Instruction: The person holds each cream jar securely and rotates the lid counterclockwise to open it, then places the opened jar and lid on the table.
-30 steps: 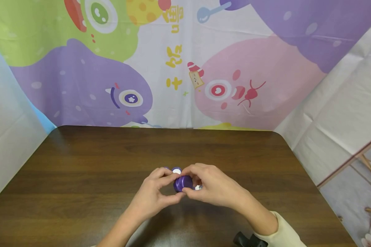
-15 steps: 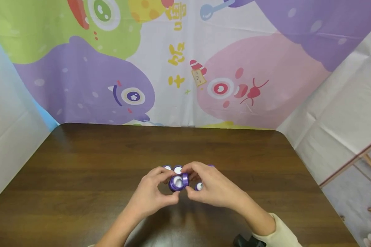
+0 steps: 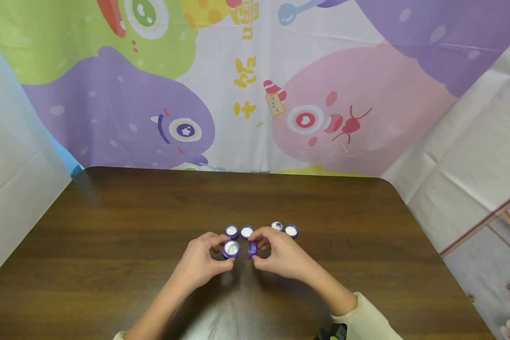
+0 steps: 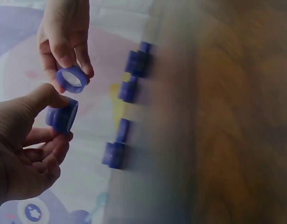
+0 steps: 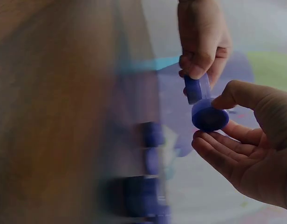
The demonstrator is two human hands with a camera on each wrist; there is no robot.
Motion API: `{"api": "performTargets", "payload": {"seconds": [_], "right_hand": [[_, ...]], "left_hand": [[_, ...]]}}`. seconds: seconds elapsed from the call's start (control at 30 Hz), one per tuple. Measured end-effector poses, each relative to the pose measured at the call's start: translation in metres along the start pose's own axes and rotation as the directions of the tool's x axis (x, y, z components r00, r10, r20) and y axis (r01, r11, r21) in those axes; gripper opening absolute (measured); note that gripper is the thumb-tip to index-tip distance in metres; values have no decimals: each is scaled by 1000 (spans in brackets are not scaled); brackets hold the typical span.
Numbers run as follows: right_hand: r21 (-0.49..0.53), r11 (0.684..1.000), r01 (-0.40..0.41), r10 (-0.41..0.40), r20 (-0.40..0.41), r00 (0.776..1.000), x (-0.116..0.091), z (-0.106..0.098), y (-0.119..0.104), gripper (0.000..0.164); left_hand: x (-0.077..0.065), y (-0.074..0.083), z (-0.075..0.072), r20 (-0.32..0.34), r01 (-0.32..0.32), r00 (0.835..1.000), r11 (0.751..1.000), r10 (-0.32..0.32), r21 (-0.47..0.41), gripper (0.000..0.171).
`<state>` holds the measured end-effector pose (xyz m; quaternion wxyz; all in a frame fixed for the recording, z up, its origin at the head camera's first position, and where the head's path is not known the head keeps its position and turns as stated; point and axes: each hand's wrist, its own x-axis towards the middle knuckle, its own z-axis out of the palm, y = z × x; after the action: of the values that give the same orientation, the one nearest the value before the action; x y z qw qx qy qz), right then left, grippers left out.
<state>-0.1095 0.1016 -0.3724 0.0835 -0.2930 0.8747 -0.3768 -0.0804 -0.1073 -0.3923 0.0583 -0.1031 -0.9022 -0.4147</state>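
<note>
My left hand (image 3: 197,262) pinches a small purple jar (image 3: 231,249) between thumb and fingers, its round white opening facing up toward the head camera. Just to the right, my right hand (image 3: 282,253) holds a purple screw lid (image 3: 252,249) on edge by its rim. A gap separates lid and jar. The left wrist view shows the white inside of the lid (image 4: 71,79) beyond the jar (image 4: 62,115). From the right wrist, the lid's plain purple top (image 5: 210,116) shows, overlapping the jar (image 5: 193,89) behind it.
Beyond my hands, an open purple container (image 3: 231,231) and a white-faced purple round piece (image 3: 246,232) stand side by side. Farther right are two more such pieces, one (image 3: 276,226) partly behind the other (image 3: 291,230). All rest on the brown wooden table (image 3: 153,203), before a cartoon-printed cloth.
The lid has come off the jar. My left hand has moved left with the jar, and the lid stays in my right hand. The containers behind now show.
</note>
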Motion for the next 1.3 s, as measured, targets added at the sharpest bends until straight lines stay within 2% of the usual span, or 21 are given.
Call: {"api": "performTargets", "payload": {"seconds": [0.1,0.23,0.57,0.7,0.9,1.17,1.3], "right_hand": [[-12,999,-35,35,7,999,6,10,10,37],[-1,998,-69,69,4,998,11,21,19,37],[15,995,-103,103,-14,995,14,33,31,31],[-75,994,-84,82,-24,996,14,33,33,30],[-237,970,-48,45,-22,999,14,32,34,28],[-286,958,-37,42,12,999,12,28,31,27],[-287,954,-85,73,-55,996,11,17,26,26]], "left_hand": [[3,-7,6,30,34,999,999,-35,22,39],[5,-15,12,57,50,997,997,-53,55,37],[12,-19,20,135,41,989,992,-57,122,28],[15,-20,23,148,24,988,987,-48,156,23],[17,-20,24,152,28,987,982,-57,186,20],[16,-21,23,179,46,981,983,-78,178,29],[20,-19,14,183,92,975,977,-128,194,45]]}}
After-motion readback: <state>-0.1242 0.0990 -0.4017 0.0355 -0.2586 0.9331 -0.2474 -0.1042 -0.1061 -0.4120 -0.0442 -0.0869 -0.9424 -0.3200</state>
